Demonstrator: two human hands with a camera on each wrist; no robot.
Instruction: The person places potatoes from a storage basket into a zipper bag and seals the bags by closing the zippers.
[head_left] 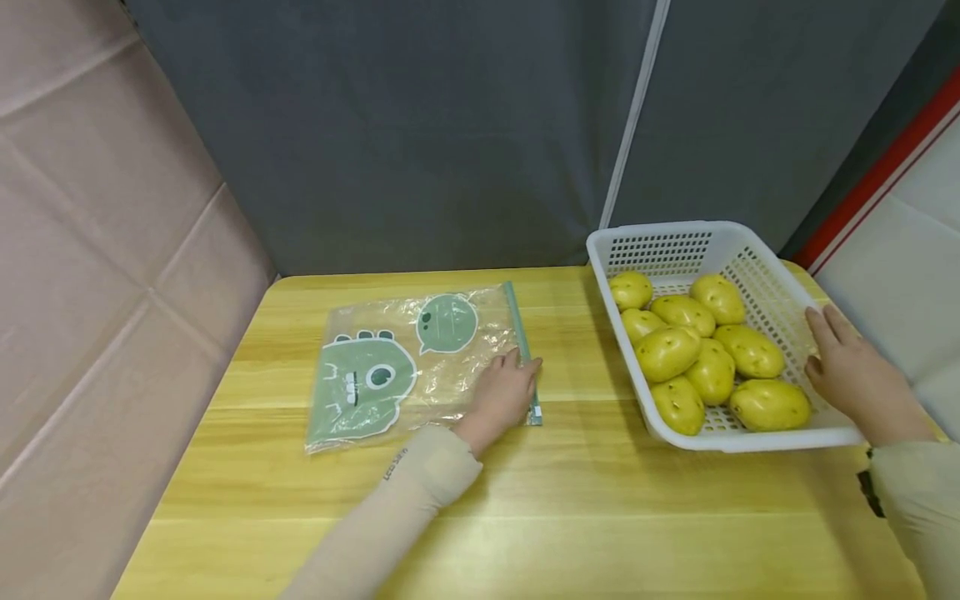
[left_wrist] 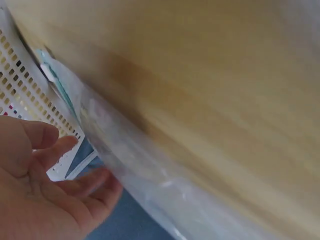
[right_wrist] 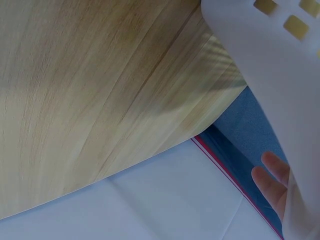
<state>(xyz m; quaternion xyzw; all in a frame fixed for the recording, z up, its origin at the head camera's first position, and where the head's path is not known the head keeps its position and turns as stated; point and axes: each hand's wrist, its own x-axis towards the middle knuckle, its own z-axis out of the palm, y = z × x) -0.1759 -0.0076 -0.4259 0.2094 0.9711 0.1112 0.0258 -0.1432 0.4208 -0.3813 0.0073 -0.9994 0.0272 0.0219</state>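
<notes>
My left hand rests flat, fingers relaxed, on the zip bag; my right hand, fingers straight, touches the potato basket beside it.

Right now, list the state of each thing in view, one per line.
Clear plastic zip bag with green cartoon print: flat, empty.
White perforated plastic basket: upright, holding yellow potatoes.
Left hand: resting on the bag's zip edge.
Right hand: touching the basket's side.
</notes>
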